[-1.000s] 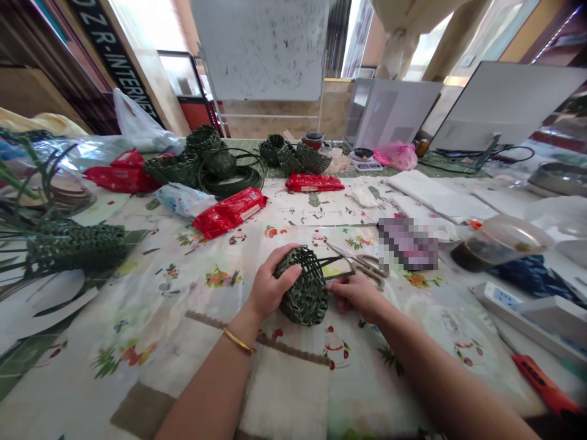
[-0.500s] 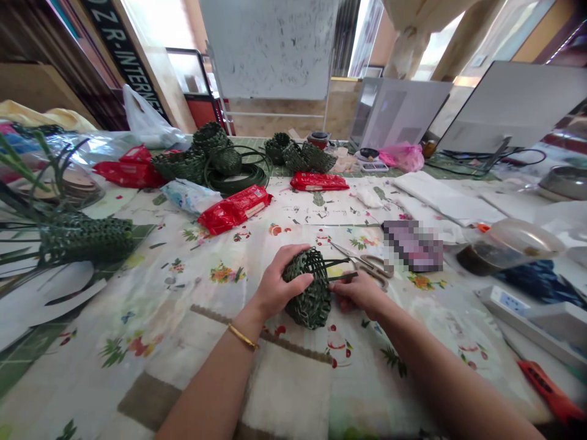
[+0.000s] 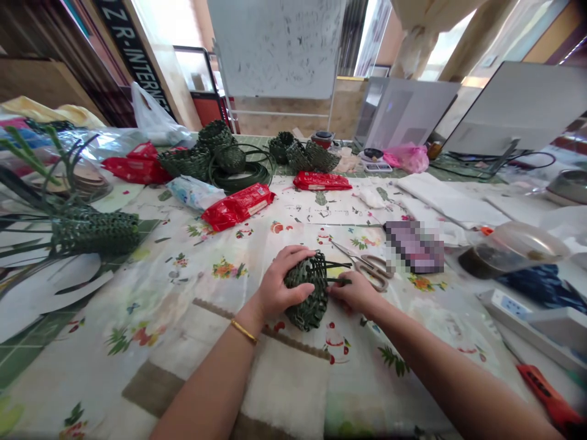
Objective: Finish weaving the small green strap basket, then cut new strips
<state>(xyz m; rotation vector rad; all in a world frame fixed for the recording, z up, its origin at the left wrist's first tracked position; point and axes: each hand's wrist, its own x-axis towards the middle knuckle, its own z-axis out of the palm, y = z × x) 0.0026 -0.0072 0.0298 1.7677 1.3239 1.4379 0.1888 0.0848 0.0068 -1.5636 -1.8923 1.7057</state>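
A small dark green woven basket (image 3: 308, 305) lies tilted on the flowered tablecloth, its open weave facing right. My left hand (image 3: 287, 282) wraps around its left side, thumb pressed across the front. Loose strips (image 3: 338, 265) stick out from the basket's right edge. My right hand (image 3: 351, 292) pinches one of these strips close to the weave, with the fingertips partly hidden. Just beyond the right hand lies a pair of scissors (image 3: 373, 269), blades pointing to the back left.
Red packets (image 3: 238, 206), a coil of green strip (image 3: 241, 177) and several woven pieces (image 3: 312, 157) stand at the back. A larger woven piece (image 3: 94, 232) is at left. On the right are a phone (image 3: 413, 247), a plastic container (image 3: 509, 250), a power strip (image 3: 513, 311) and a red-handled cutter (image 3: 545, 391).
My right hand has shifted slightly left and up along the strip, covering more of it. My left hand keeps its hold on the basket. The camera view has shifted a little.
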